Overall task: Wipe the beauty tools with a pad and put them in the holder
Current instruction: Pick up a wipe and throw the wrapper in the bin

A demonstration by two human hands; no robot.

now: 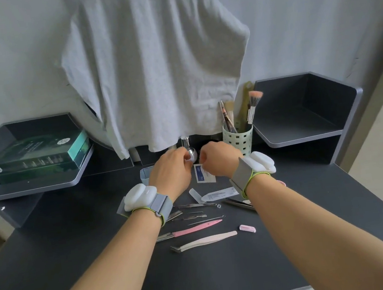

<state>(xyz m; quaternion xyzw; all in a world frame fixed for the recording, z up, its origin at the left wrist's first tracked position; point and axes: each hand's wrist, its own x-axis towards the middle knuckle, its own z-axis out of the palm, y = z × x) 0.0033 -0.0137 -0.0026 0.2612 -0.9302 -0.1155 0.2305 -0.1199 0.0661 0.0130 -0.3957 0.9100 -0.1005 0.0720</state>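
Dark desk [84, 266] against a pale wall draped with grey cloth [151, 65]; green box [37, 156] on left shelf. Left hand [171, 169] curled round a silver tool [190, 153]; right hand [218, 159] curled, contents hidden. Loose tools [196, 231] near centre; perforated holder [238, 140] at right.

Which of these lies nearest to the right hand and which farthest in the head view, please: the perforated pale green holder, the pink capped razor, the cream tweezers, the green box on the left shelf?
From the right hand:
1. Perforated pale green holder, just to its right.
2. Pink capped razor, on the desk toward the viewer.
3. Cream tweezers, just beyond the razor.
4. Green box, far left on the shelf.
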